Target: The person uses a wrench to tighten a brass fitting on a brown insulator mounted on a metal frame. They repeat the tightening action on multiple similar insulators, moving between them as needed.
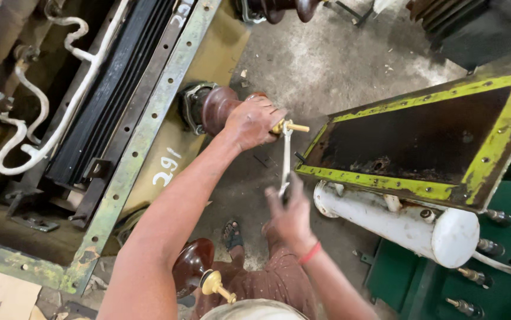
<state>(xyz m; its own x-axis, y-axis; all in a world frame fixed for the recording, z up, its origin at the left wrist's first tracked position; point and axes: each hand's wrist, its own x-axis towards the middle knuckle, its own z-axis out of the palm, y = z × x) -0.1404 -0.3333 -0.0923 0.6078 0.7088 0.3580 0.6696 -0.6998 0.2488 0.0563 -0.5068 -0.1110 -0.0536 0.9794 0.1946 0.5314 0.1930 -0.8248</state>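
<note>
**Over the open tank, wrench on the brass stud**

At the side of the green tank (149,127), my left hand (255,121) wraps the end of the brown insulator (217,108), fingers clamped around it just behind the brass stud (294,126) that sticks out toward the yellow-edged lid (421,142). My right hand (291,213) grips the lower end of the wrench (285,160), fingers closed on its handle, while the wrench head sits on the nut at the stud.

My worry is the wrench slipping off the nut. I judge the head has only a small bite, and a hard pull could throw my right knuckles into the lid's edge just beside it. The insulator looks like glazed ceramic; if it turns under my left palm or takes a sideways knock, it could chip or crack. The stud threads could also strip if the wrench sits crooked.

Room is tight. The lid leans near the stud, and the white cylinder (398,222) lies under it, close to my right wrist. A second brown insulator (193,264) with its own brass tip pokes out by my knee. My sandalled foot (232,235) stands on the concrete floor (326,65) right below the work, where a dropped tool would land. White cables (42,136) loop inside the tank, well apart from my hands.
</note>
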